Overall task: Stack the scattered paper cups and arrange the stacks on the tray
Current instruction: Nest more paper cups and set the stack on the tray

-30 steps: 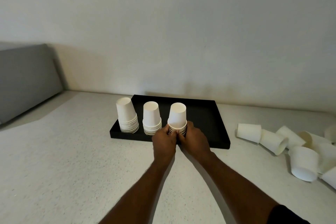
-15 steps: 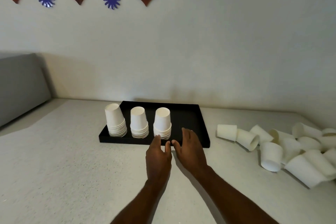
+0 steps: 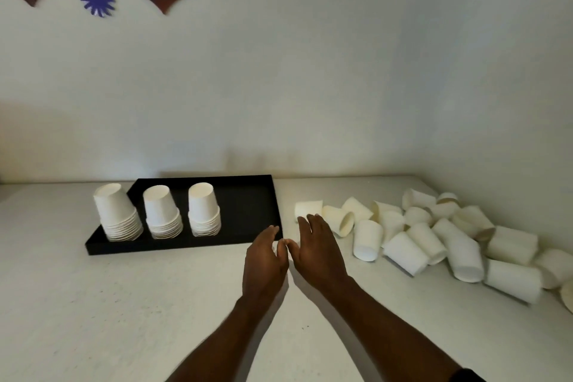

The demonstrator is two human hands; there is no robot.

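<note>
**Paper cups: three stacks on tray, rest loose at 3 o'clock**

Paper cups carry no print or logo I can read; all plain white. Black tray [image 3: 248, 205] sits at 10 o'clock from the hands and holds three upside-down stacks along its near edge: left stack [image 3: 119, 214], middle stack [image 3: 162, 211], right stack [image 3: 204, 209]. Tray's right half is bare. Loose cups pile [image 3: 434, 239] lies at 3 o'clock on the counter [image 3: 93, 304], mostly on their sides; pile is cut off at frame's right edge. Left hand [image 3: 263, 260] and right hand [image 3: 316, 248] hover w/ fingers spread, holding nothing. Right fingertips partly hide nearest loose cup [image 3: 305, 209]. Wall decor at 11 o'clock is cropped & blurred.
</note>
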